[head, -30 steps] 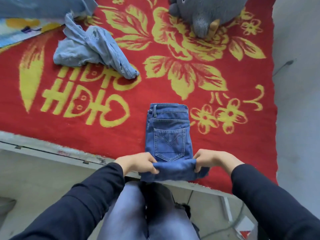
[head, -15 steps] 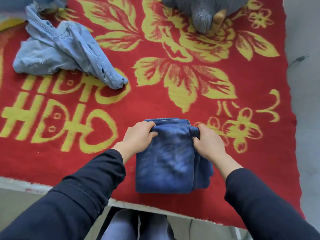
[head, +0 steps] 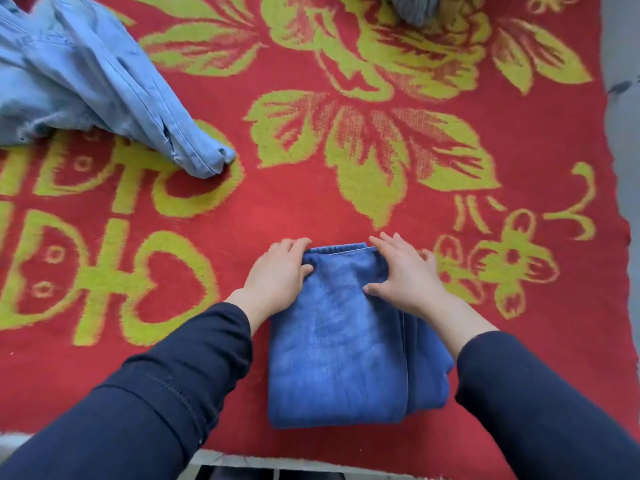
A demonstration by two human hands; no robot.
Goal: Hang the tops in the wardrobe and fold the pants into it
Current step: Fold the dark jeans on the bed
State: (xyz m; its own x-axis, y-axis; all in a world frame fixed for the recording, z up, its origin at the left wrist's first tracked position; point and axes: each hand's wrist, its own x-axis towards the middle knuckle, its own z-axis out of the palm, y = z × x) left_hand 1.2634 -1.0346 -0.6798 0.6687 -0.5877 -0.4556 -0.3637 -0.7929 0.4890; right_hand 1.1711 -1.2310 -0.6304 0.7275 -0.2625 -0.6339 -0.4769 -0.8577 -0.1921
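- Since half a second ago, both hands have let go of the fold they carried over and now flatten it; the dark folded jeans (head: 339, 344) lie as a compact bundle on the red blanket (head: 311, 209).
- Its long axis runs straight away from the person, with the near end close to the bed's front edge (head: 242, 460) and the far end under the hands.
- The left hand (head: 277, 278) rests on the far left corner with relaxed fingers, gripping nothing.
- The right hand (head: 405, 275) lies spread and flat on the far right corner, pressing down.
- Both hands are equally near, one to each side, so a lift by the flanks looks ready.
- Bare blanket lies ahead and to the left; its right border is nearer.
- The light blue jeans (head: 86, 84) lie crumpled well apart at far left, and a grey plush toy (head: 415, 8) sits at the far edge.
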